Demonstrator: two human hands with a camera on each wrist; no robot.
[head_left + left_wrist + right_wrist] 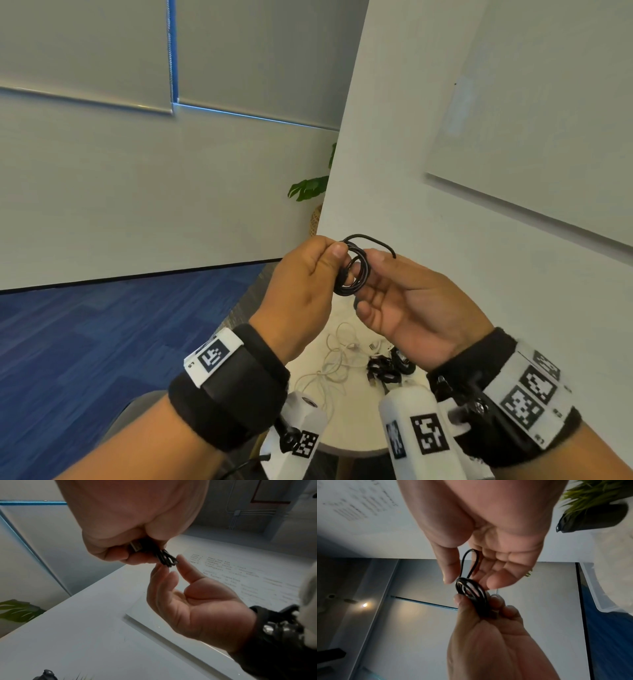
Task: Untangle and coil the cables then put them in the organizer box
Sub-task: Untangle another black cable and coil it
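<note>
A thin black cable [356,274] is wound into a small coil and held up in front of me, above the table. My left hand [337,260] pinches the coil between thumb and fingers. In the left wrist view a metal USB plug [135,547] sticks out of that grip. My right hand [366,284] is beside the coil with fairly straight fingers, and its thumb [448,574] and fingertips touch the coil's edge. One loose loop [470,561] of the black cable rises between the right thumb and palm. In the right wrist view the left hand [476,604] holds the coil [471,592] from below.
A round white table [342,431] lies under my hands. It carries a tangled white cable [329,363] and bundled black cables [387,368]. A whiteboard [548,120] hangs on the right wall. A clear plastic container [599,595] edge shows over blue carpet [102,325].
</note>
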